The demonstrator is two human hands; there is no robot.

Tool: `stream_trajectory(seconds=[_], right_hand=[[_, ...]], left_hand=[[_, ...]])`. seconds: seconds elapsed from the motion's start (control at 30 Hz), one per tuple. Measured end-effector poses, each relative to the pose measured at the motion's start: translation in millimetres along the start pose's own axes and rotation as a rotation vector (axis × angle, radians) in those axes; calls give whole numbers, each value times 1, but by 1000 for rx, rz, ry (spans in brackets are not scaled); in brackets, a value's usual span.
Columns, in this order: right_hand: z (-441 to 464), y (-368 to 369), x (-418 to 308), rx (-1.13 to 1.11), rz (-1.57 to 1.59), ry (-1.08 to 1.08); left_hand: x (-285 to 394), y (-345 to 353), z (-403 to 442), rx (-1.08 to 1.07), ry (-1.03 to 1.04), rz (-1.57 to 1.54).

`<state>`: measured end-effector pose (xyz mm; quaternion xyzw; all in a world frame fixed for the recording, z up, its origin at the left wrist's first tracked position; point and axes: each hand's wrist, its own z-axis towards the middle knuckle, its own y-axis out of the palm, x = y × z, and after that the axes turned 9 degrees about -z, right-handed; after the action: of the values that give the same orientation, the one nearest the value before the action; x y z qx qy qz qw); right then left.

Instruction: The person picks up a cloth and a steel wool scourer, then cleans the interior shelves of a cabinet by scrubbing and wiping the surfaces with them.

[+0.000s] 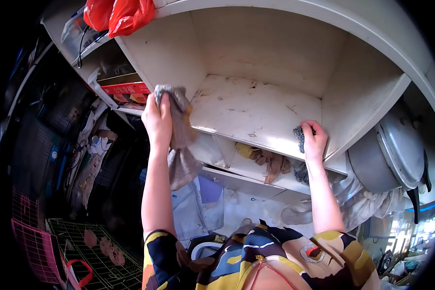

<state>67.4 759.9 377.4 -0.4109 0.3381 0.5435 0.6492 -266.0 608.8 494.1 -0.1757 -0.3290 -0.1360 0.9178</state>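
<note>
Cloth (182, 121): grey-brown, limp, creased, hanging at the front left corner of the shelf (249, 104); pinched in the left hand (158, 118), arm stretched forward. Scouring pad (298, 134): dark grey, wiry, at the shelf's front edge near its right corner; gripped in the right hand (314, 140), fingers bent, arm extended. Shelf surface: pale, brown-stained.

Shows a white cabinet shelf (266, 101), marked with brown stains (204, 92) and dark specks (253, 86) from back to front. Below this shelf, bears on a lower shelf (241, 166) a yellow item (245, 151), crumpled brown fabric (275, 165) and a dark bundle (302, 173) too shadowed to identify. Left of the white cabinet shelf, holds a red box (124, 88) on a side shelf (130, 110).
</note>
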Motion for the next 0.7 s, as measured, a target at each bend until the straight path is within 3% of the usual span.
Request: stream_trajectory(seconds=[0.07, 0.1, 0.17, 0.23, 0.3, 0.33, 0.5, 0.6, 0.63, 0.7], right_hand=[[-2, -1, -4, 8, 48, 24], [-3, -2, -5, 10, 80, 37], [-6, -3, -10, 20, 82, 41], [-8, -3, -14, 26, 83, 23], [-8, -1, -11, 18, 69, 18], [-9, -1, -14, 19, 54, -15], [-11, 0, -16, 19, 33, -50], [-11, 0, -15, 33, 60, -68], [-11, -1, -14, 42, 53, -93], [-10, -4, -12, 84, 36, -103]], left_hand=[[-1, 33, 27, 8, 94, 60], [-13, 54, 40, 59, 279, 204], [-41, 98, 55, -79, 348, 309], [-75, 141, 42, -383, 346, 453], [-104, 175, 31, -671, 63, 693], [-130, 198, 22, -672, -94, 537], [-38, 246, -21, -896, 137, 521], [40, 264, -75, -995, 266, 251], [49, 283, -96, -1023, 425, 120], [70, 300, -114, -1046, 539, -71]])
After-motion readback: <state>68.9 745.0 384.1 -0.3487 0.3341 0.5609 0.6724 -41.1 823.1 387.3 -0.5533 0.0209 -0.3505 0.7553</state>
